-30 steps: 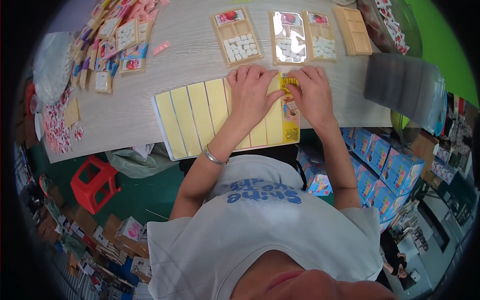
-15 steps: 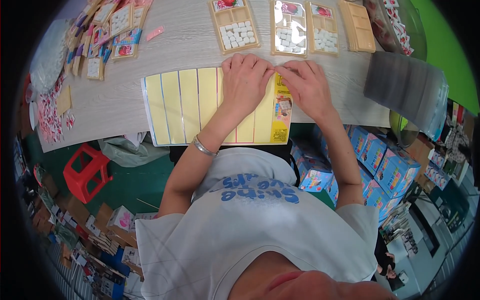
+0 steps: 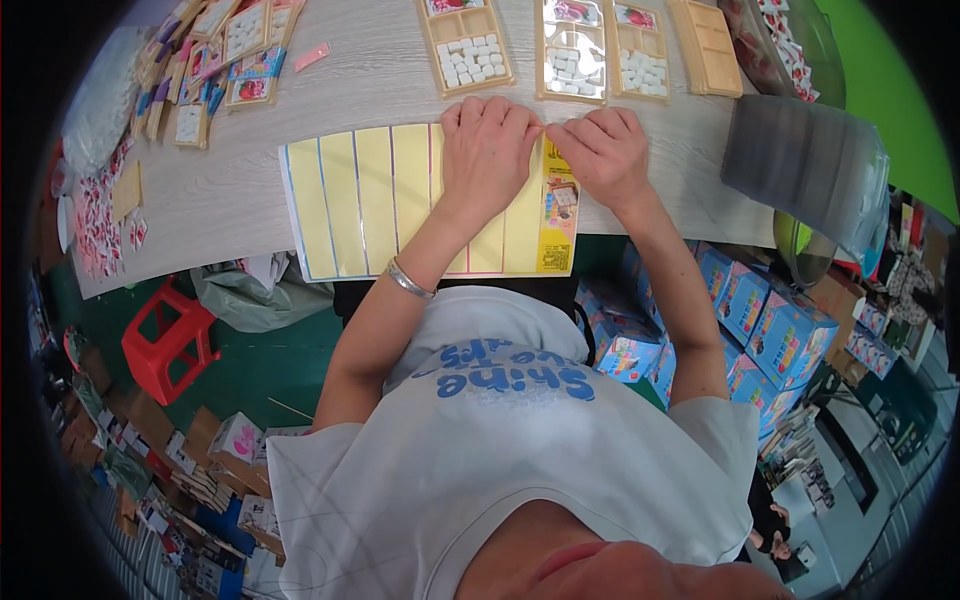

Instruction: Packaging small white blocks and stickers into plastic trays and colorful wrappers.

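A pale yellow sticker sheet (image 3: 340,205) with thin coloured lines lies across the table's near edge, its lower part reaching over it. One printed yellow sticker (image 3: 558,225) remains visible on its right end. My left hand (image 3: 487,155) rests on the upper part of the sheet, fingers curled, thumb and forefinger closed at the top edge beside the sticker. My right hand (image 3: 605,155) is closed in a pinch at the sticker's top corner, close to the left fingertips. Exactly how much of the corner is gripped is hidden.
Beyond the hands lie beige compartment trays with white pieces (image 3: 470,62), a clear-covered tray (image 3: 572,70) and stacked beige trays (image 3: 705,50). Packed trays (image 3: 245,35) pile up far left. Clear plastic lids (image 3: 805,170) stand right. A red stool (image 3: 165,340) and blue boxes (image 3: 760,325) are below.
My right fingers have curled in more tightly at the sticker's corner. My left hand holds nearly the same place on the sheet. The whole view has shifted slightly.
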